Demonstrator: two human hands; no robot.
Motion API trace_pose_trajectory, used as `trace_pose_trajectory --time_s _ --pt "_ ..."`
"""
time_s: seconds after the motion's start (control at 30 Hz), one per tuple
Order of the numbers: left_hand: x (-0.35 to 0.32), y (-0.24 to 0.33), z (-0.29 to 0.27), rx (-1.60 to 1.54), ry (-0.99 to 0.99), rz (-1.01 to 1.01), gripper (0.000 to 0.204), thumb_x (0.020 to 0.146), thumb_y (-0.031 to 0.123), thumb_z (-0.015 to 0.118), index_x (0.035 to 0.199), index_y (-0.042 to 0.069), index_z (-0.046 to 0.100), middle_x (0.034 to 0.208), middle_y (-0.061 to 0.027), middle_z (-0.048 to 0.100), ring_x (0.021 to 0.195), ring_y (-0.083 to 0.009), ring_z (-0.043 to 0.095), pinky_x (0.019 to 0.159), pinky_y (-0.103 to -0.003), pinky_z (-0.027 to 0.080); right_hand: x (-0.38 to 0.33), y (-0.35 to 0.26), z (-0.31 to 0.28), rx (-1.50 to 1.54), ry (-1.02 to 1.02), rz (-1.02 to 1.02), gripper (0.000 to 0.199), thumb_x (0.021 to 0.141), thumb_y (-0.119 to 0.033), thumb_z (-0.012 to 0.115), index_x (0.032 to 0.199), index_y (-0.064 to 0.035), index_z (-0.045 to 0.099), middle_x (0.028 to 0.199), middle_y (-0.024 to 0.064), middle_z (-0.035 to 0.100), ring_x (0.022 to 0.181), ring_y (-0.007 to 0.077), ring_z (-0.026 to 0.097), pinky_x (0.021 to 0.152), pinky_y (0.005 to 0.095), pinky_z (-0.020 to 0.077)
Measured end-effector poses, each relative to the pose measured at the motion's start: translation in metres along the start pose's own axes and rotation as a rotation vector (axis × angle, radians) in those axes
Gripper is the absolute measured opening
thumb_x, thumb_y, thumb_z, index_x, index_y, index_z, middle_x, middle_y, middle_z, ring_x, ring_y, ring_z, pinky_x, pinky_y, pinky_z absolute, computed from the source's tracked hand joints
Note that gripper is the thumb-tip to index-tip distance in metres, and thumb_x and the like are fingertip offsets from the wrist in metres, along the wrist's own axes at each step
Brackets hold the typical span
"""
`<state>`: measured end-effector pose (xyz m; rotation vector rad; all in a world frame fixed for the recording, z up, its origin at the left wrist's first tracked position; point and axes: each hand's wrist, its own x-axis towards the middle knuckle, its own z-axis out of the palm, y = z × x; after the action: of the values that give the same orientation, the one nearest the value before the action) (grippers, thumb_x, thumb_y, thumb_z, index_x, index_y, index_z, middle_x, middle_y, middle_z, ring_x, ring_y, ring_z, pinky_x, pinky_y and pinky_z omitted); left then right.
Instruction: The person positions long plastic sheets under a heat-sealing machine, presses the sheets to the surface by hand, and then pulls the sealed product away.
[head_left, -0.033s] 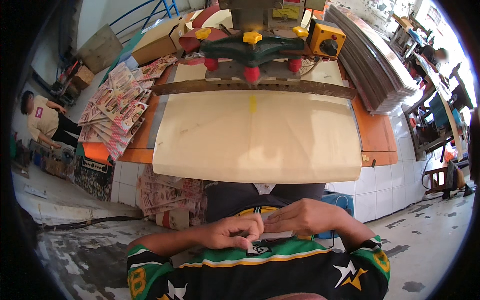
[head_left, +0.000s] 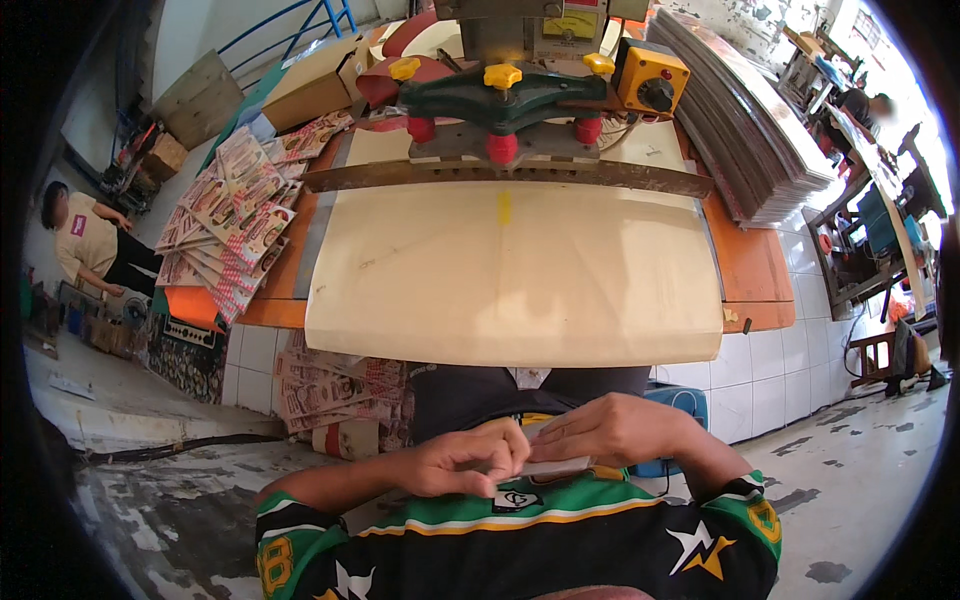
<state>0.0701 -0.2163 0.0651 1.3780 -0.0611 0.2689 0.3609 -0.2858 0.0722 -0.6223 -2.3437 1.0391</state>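
Clock centred on the cream sheet (head_left: 600, 290), 12 at the far edge. Sheet broad and smooth, faintly creased, scuffed dark in places; near corners rounded, near edge bowed by the lens, one yellow mark near the top.

At 6: left hand (head_left: 470, 460), fingers curled in, thumb low and forward, fingertips close to the flat piece (head_left: 560, 468); cannot tell whether it pinches anything. At 5: right hand (head_left: 605, 432), fingers long, pressed side by side and laid over the piece; thumb hidden, so cannot tell whether it clamps. The piece lies between 5 and 6, in front of the wearer's belly, thin, greyish, straight-edged (card or something stiffer, its make unclear). Below it, the jersey (head_left: 500, 535): black cloth, green, white and gold bands.

At 12: press head (head_left: 550, 92), dark green casting with spread arms, lobed yellow knobs (head_left: 502, 76) above, red cylinders (head_left: 502, 149) below; long brown metal strip (head_left: 400, 176) across the sheet's far side. At 1: yellow control box (head_left: 645, 65), round black dial. At 2: tall stack of sheets (head_left: 740, 120), edges layered and greyish.

Between 9 and 10: printed packets (head_left: 235, 195), flat, slippery-looking, fanned in a loose heap, near an opened cardboard box (head_left: 310, 90) toward 10:30. At 8, more packets, lower down. At 4: blue case (head_left: 683, 402), partly behind the right arm. Tabletop (head_left: 755, 275) orange, flat; floor (head_left: 190, 500) grey, paint flaking in patches
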Motion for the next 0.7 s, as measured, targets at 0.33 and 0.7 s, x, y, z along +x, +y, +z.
trace_pose_trajectory --time_s 0.33,0.7 --pt "-0.012 0.012 -0.038 -0.367 0.416 0.359 0.027 0.105 0.029 0.063 0.093 0.011 0.047 0.075 -0.0055 0.062 0.077 -0.0246 0.063 0.094 -0.048 0.05 -0.041 0.001 -0.042 0.109 0.37 0.076 0.023 0.09 -0.009 0.072 0.112 -0.0041 0.074 0.121 0.0132 0.076 0.106 0.03 0.075 0.089 0.0384 0.0605" --pt "-0.201 0.116 -0.191 -0.149 1.185 0.785 0.012 0.11 0.015 0.052 0.101 0.007 0.049 0.074 0.0005 0.04 0.064 -0.0076 0.04 0.049 -0.022 0.035 -0.312 0.028 -0.109 0.071 1.344 0.246 0.037 0.104 -0.036 0.065 0.12 -0.0027 0.062 0.105 0.0046 0.065 0.096 0.0154 0.062 0.087 0.0314 0.0505"
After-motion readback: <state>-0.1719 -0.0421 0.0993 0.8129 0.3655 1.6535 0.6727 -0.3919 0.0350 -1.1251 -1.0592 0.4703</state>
